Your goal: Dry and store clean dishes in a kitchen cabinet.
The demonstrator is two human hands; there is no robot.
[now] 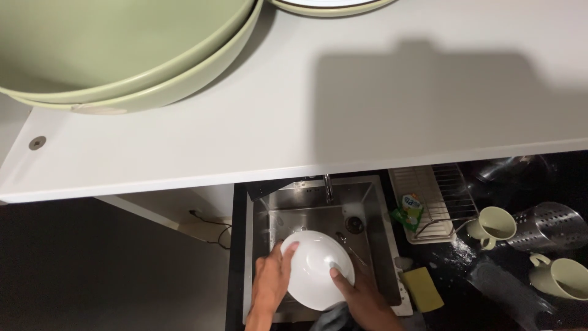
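A white bowl [315, 270], turned so its underside faces up, is held over the steel sink [373, 211]. My left hand [272, 279] grips its left rim, thumb on the outside. At the lower right edge of the bowl my right hand [361, 297] holds on, with a thumb pressed on the white surface. Both hands are low in the head view, partly cut off by the frame's bottom edge.
A white shelf [367, 104] fills the upper view, bearing stacked pale green bowls [122, 55]. A tap [329, 187] stands behind the sink. To the right lie a yellow sponge [424, 288], a green pouch [409, 211], a dish rack [438, 190], two pale mugs [495, 225] and a perforated steel holder [548, 225].
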